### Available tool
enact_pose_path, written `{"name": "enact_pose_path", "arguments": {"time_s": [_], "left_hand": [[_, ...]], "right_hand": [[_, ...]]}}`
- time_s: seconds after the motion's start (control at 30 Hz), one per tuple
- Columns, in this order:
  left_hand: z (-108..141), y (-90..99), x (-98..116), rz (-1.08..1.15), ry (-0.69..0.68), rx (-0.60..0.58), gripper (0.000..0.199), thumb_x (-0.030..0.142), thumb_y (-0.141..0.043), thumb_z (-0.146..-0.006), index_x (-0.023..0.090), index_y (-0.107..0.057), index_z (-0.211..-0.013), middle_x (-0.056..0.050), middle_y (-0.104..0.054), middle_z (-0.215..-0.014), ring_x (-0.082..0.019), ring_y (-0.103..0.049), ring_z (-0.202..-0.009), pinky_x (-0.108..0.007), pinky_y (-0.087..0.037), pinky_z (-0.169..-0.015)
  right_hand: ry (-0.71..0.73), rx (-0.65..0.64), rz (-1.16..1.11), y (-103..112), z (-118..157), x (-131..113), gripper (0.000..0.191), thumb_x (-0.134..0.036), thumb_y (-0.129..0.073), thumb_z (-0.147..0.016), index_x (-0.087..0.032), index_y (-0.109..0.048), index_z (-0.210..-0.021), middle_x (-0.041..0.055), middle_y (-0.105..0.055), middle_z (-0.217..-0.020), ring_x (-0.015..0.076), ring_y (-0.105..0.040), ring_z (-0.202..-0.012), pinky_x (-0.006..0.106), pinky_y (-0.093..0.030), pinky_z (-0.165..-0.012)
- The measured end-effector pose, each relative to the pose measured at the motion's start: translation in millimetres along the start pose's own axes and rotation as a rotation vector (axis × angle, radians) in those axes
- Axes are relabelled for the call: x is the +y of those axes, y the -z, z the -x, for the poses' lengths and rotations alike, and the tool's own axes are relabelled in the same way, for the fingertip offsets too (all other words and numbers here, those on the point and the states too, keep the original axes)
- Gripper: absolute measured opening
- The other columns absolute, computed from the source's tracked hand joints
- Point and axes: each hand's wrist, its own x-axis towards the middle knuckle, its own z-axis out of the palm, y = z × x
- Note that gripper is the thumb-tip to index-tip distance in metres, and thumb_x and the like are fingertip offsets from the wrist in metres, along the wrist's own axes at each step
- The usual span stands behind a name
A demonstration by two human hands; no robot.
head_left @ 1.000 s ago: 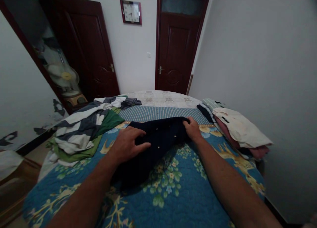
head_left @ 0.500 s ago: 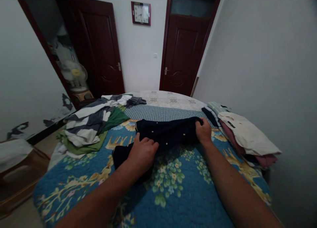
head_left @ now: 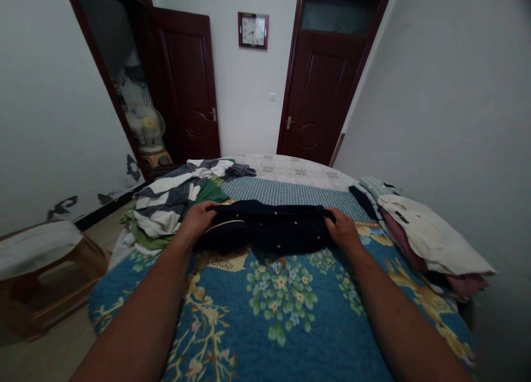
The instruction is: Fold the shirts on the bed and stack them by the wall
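A dark navy garment (head_left: 286, 227) with small light dots is stretched sideways over the blue floral bedspread (head_left: 323, 326). My left hand (head_left: 199, 219) pinches its left end, where a pale-edged fold hangs below. At the right end, my right hand (head_left: 342, 227) grips the upper corner between thumb and fingers. The garment's top edge runs nearly straight between both hands, and its lower part droops toward the bed.
Rumpled striped and green clothes (head_left: 166, 205) lie at the bed's left. A stack of folded clothes (head_left: 427, 233) is along the right edge. A wooden stool (head_left: 62, 277) stands at the left, and a fan (head_left: 147, 122) shows through the open doorway.
My left hand has moved left and away from me, from lying on the garment to holding its left end. The garment's near left part has lifted and folded. The view has shifted slightly.
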Motion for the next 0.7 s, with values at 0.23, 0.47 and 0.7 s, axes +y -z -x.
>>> {"name": "enact_pose_path", "arguments": {"time_s": [0.23, 0.47, 0.7], "left_hand": [[10.8, 14.2, 20.5, 0.242, -0.071, -0.344, 0.042, 0.051, -0.080, -0.077, 0.025, -0.086, -0.109, -0.005, -0.084, -0.106, -0.029, -0.077, -0.096, -0.036, -0.060, -0.086], [12.7, 11.5, 17.1, 0.356, -0.026, -0.493, 0.055, 0.051, -0.085, -0.075, 0.024, -0.081, -0.123, -0.006, -0.083, -0.103, -0.026, -0.077, -0.090, -0.036, -0.060, -0.081], [8.9, 6.5, 12.9, 0.435, -0.053, -0.145, 0.046, 0.047, -0.082, -0.077, 0.017, -0.077, -0.111, -0.010, -0.082, -0.099, -0.025, -0.077, -0.094, -0.041, -0.062, -0.087]], "right_hand": [[-0.281, 0.291, -0.018, 9.5, -4.9, 2.9, 0.046, -0.049, -0.051, -0.094, -0.018, -0.077, -0.115, 0.0151, -0.079, -0.112, 0.0316, -0.070, -0.106, 0.046, -0.052, -0.100], [-0.402, 0.453, -0.136, 24.3, -13.1, 1.7, 0.054, -0.054, -0.056, -0.088, -0.014, -0.080, -0.116, 0.0163, -0.079, -0.112, 0.0325, -0.070, -0.108, 0.045, -0.052, -0.101], [-0.490, 0.511, 0.123, 48.6, -8.7, 40.2, 0.052, -0.048, -0.048, -0.088, -0.012, -0.082, -0.104, 0.0218, -0.077, -0.101, 0.0370, -0.066, -0.100, 0.050, -0.051, -0.094]]}}
